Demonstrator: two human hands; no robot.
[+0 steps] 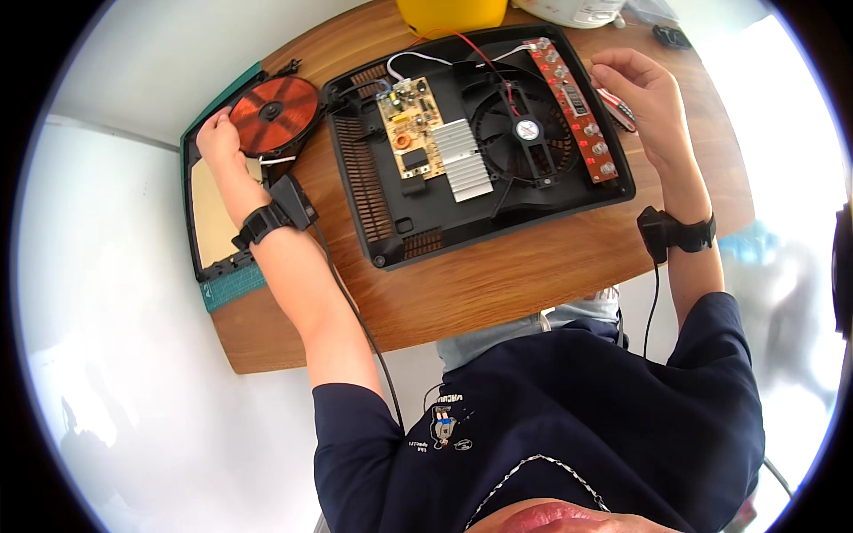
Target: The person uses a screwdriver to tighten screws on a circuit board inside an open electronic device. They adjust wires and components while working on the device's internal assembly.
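Note:
At the left, my left hand (220, 138) is closed on the rim of a round copper induction coil (275, 124) with a dark centre. The coil is over the far end of an open black frame with a tan panel (222, 213). My right hand (647, 89) is beside the far right edge of a black induction cooker housing (524, 222), thumb and forefinger pinched together. Whatever may be between them is too small to make out. Nearest to it are a red control board strip (573, 107) and a red, white and black object (617, 108), partly hidden by the hand.
In the housing are a yellow circuit board (409, 120), a silver heat sink (462, 160) and a black fan (529, 147), with red and white wires. A green mat (235, 282) is under the frame. A yellow container (453, 13) and a white tub (577, 11) are behind.

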